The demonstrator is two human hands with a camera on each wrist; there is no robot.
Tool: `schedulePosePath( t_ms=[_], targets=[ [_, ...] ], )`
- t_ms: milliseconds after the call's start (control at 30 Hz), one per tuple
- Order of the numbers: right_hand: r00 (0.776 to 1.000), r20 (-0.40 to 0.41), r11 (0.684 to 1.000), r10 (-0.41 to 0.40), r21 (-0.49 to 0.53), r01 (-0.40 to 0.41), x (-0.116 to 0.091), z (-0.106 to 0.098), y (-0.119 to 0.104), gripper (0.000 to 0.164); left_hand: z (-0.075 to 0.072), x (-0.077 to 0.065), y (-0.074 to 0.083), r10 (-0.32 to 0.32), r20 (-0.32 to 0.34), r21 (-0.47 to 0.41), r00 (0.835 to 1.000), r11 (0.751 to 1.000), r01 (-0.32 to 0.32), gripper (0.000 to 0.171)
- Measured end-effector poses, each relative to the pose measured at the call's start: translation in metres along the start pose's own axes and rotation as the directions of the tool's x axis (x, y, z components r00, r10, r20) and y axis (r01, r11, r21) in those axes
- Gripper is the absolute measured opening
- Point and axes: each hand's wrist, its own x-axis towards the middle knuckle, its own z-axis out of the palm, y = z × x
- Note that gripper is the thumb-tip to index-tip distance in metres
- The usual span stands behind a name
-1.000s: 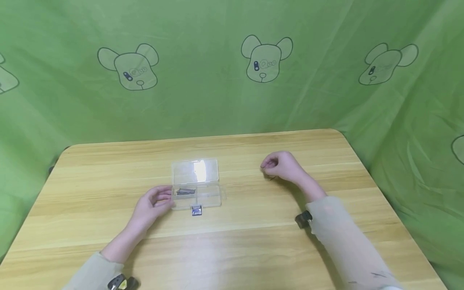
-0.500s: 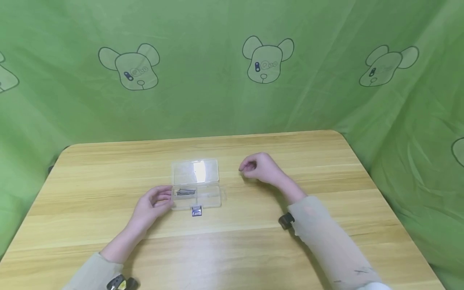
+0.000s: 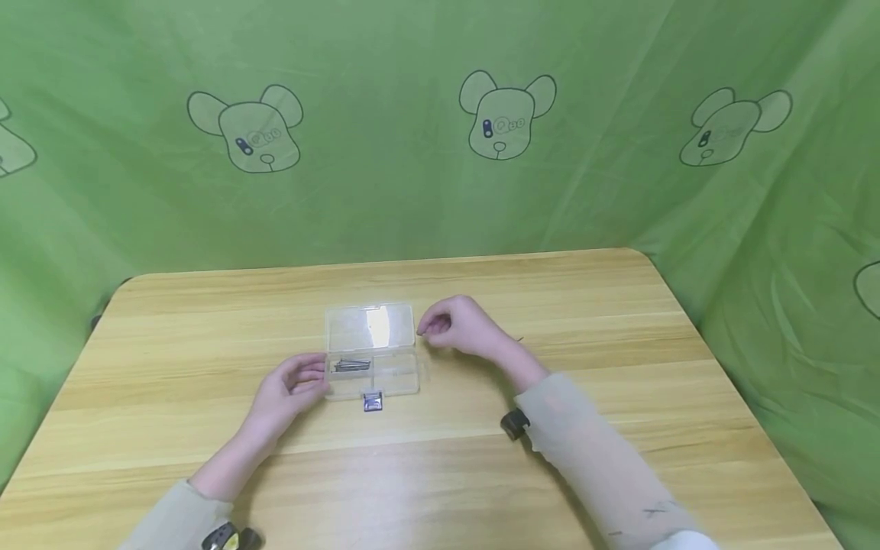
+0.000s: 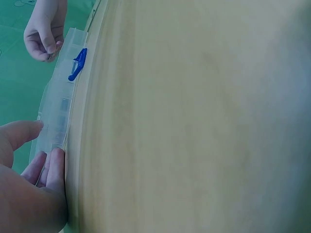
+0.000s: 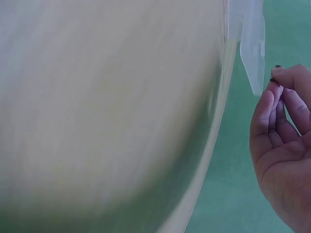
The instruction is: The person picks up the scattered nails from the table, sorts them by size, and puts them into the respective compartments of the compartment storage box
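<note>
A clear plastic compartment box lies on the table with its lid laid back and its blue latch at the front. Several thin metal nails or screws are in its back left compartment. My left hand holds the box's left end, thumb near the front corner and fingers along the side. To the right of the lid, raised, my right hand pinches a small dark piece between thumb and forefinger; I cannot tell its kind, as the fingertips hide most of it.
A short dark thin piece lies on the wooden table, just behind the right forearm. Green cloth with bear-head drawings hangs behind the table and at its sides.
The right hand has travelled left from the right part of the table to beside the box's lid, uncovering the thin piece behind its forearm. Left hand and box have stayed in place.
</note>
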Motion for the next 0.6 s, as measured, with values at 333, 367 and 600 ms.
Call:
schedulePosePath(
  t_ms=[333, 367, 600],
  targets=[
    [0.996, 0.086, 0.999, -0.039, 0.022, 0.037, 0.005, 0.016, -0.016, 0.015, 0.000, 0.000, 0.000, -0.002, -0.001, 0.006, 1.000, 1.000, 0.002, 0.061],
    [0.994, 0.095, 0.999, -0.044, 0.018, 0.043, 0.006, 0.018, -0.017, 0.016, 0.000, 0.000, 0.000, -0.001, -0.001, 0.006, 1.000, 1.000, 0.001, 0.061],
    [0.988, 0.139, 0.997, -0.072, -0.013, 0.075, 0.010, 0.025, -0.023, 0.017, 0.000, 0.000, 0.000, 0.003, 0.001, 0.001, 1.000, 1.000, -0.003, 0.062]
  ],
)
